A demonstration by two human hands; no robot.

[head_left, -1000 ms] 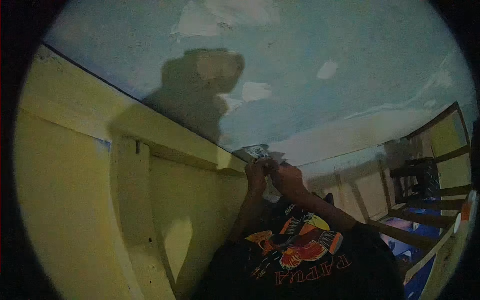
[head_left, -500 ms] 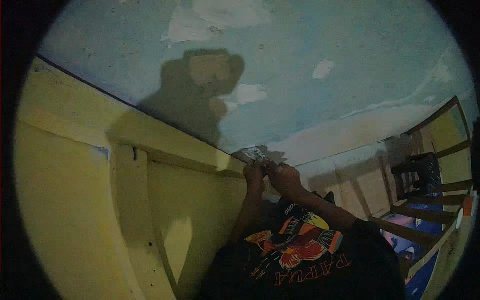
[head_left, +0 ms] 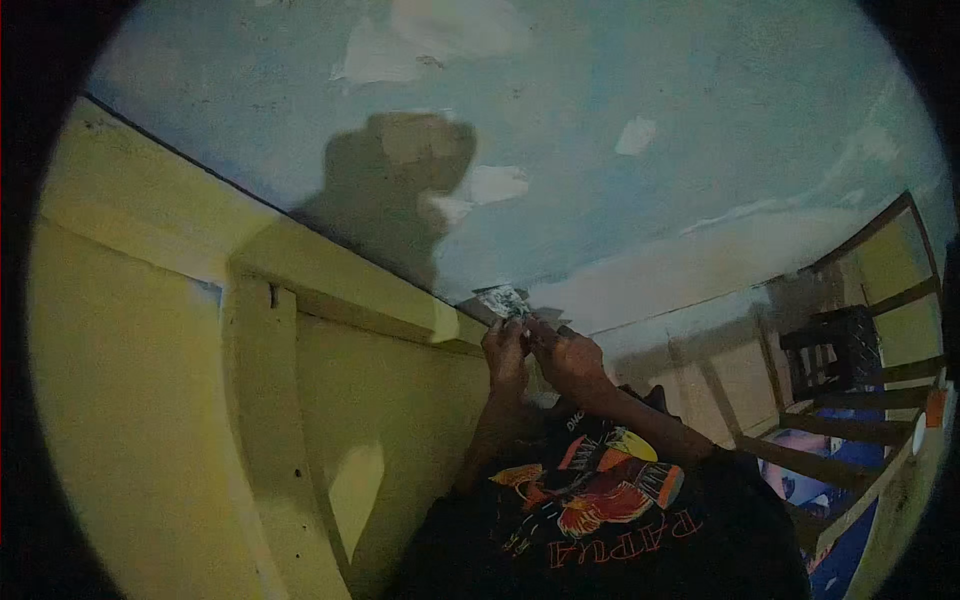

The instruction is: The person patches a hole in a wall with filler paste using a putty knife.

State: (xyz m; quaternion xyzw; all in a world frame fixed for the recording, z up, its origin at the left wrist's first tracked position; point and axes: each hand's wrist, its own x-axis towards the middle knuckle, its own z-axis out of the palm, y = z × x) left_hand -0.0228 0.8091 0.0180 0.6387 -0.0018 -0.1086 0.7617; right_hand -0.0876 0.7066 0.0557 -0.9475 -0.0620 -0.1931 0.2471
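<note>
My left hand and my right hand are close together in front of my chest, near the corner where the blue wall meets the yellow panelling. From the left hand's pinched fingertips sticks up a small flat piece, grey and smeared with white, like a scraper blade. My right hand is closed right beside it, its fingertips at the piece's lower edge. Whatever the right fingers grip is hidden and too dark to make out. Pale patches of filler mark the blue wall.
Yellow wooden panelling with a ledge runs along my left. To the right stands a brown wooden ladder-like frame, with a dark chair or stool beyond it. My shadow falls on the wall.
The flat piece is tilted up a little more, showing more of its smeared face. Both hands stay together at nearly the same spot; the view has shifted slightly.
</note>
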